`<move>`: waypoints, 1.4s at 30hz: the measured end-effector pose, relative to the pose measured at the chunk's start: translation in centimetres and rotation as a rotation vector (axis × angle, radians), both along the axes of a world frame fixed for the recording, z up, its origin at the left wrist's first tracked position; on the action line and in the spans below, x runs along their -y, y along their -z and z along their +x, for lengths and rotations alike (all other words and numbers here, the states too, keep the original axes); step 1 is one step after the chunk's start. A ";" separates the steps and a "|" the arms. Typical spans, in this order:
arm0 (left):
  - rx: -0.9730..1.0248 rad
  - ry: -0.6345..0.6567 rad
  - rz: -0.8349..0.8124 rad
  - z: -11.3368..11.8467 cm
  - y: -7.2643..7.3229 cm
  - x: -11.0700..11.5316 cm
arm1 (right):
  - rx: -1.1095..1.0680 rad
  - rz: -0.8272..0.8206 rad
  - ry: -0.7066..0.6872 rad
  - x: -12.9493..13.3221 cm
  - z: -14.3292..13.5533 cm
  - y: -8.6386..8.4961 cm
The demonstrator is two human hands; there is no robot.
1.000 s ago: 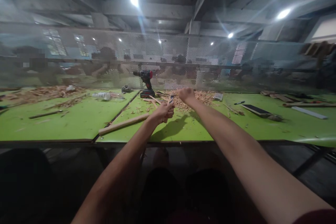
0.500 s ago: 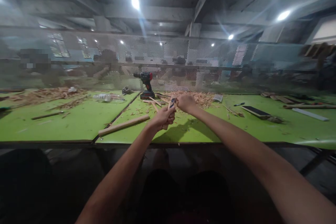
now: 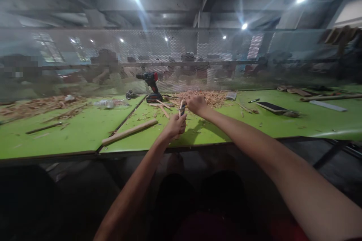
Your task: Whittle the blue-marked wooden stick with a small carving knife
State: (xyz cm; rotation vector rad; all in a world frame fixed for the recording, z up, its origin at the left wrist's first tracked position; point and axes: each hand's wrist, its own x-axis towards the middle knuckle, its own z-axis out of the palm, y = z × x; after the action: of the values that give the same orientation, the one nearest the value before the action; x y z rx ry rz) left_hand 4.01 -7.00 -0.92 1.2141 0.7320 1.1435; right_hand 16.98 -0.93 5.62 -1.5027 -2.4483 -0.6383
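My left hand [image 3: 176, 125] is closed round a short, pale wooden piece [image 3: 181, 107], which stands up out of the fist above the green table. Just right of its upper end, my right hand [image 3: 197, 105] is closed in a fist with the knuckles up. A small dark tool or blade crosses the wood between the two hands; its handle is hidden in the right fist and too small to make out. Behind the hands lies a heap of wood shavings [image 3: 216, 98].
A cordless drill [image 3: 152, 86] stands behind, left of the hands. A long wooden stick [image 3: 130, 131] lies at the front left, a plastic bottle [image 3: 109, 103] beyond it. To the right are a pen [image 3: 253, 100], a phone [image 3: 272, 107] and a white strip [image 3: 328, 106]. Mesh screen [image 3: 175, 75] behind.
The view has shifted, so the table sits slightly higher and further left. The wooden piece is turned more upright in my left hand. Both hands remain closed and close together.
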 end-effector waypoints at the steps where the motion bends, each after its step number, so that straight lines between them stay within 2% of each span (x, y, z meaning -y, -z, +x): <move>1: -0.003 0.007 -0.006 -0.1 -0.1 0.2 | -0.002 0.006 -0.012 0.0 0.0 -0.1; 8: -0.005 0.052 -0.031 -0.7 -1.1 1.6 | -0.006 0.057 -0.058 -0.2 -0.2 -0.4; 22: 0.024 0.113 -0.059 -1.6 -1.4 3.5 | 0.018 0.016 -0.086 -1.7 0.6 -1.2; 25: 0.028 0.128 -0.060 -2.1 -1.4 4.6 | -0.012 0.001 -0.016 -2.2 1.6 -2.1; 30: 0.024 0.167 -0.049 -2.4 -1.2 6.9 | -0.118 0.024 0.203 -2.3 5.0 -3.3; 34: 0.079 0.105 -0.029 -1.2 -0.6 6.5 | -0.131 0.023 0.166 0.6 5.1 -1.8; 39: 0.086 0.080 -0.012 0.2 0.2 5.7 | -0.103 0.031 0.036 5.1 2.1 1.8; 42: 0.061 0.060 0.002 0.2 0.2 6.1 | -0.109 0.047 -0.001 6.1 1.0 2.7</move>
State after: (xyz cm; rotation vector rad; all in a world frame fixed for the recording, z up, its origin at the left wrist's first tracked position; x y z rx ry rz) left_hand 4.26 -13.12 -1.10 1.1898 0.6445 1.1274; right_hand 17.94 -7.05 2.91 -1.4780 -2.3366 -0.5932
